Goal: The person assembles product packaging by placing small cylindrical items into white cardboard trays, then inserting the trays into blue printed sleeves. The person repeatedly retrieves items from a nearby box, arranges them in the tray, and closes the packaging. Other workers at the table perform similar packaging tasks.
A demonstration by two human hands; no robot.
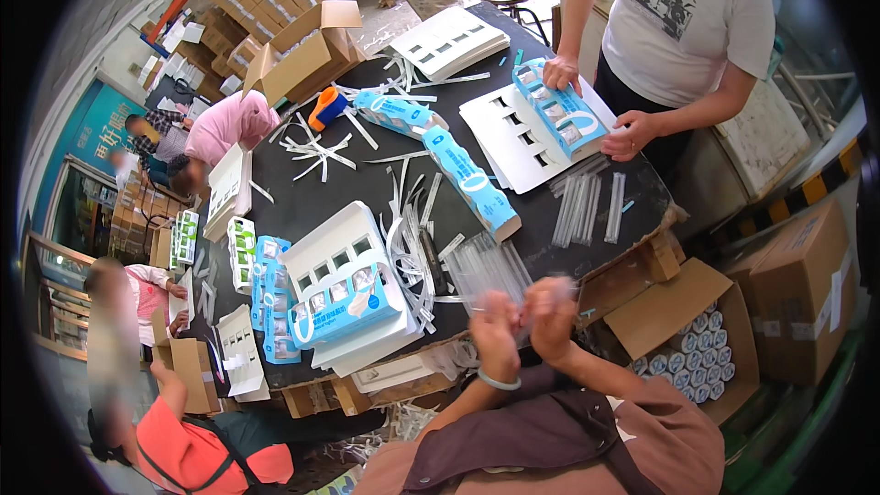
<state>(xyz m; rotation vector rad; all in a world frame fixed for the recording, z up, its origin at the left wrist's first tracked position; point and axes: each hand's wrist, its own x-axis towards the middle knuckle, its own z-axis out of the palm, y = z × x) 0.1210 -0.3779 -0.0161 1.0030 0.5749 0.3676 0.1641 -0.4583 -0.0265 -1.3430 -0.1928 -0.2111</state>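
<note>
My left hand (496, 335) and my right hand (550, 316) are close together above the table's front edge. Both have curled fingers and are blurred by motion. Between them shows a thin clear plastic piece (524, 335), pinched by both; its shape is too blurred to tell. Just beyond lies a pile of clear plastic sleeves (485, 268). A blue printed yoghurt carton sleeve (474, 182) lies behind that pile. To the left, another blue yoghurt carton (344, 313) with windows rests on stacked white die-cut card sheets (323, 237).
White paper strips (405, 240) litter the black table (309, 203). A tape dispenser (328, 108) stands farther back. Across the table, a co-worker's hands (564, 74) touch a blue carton (560, 113). At right, an open cardboard box (746, 350) holds several white cylinders. Other people work at left.
</note>
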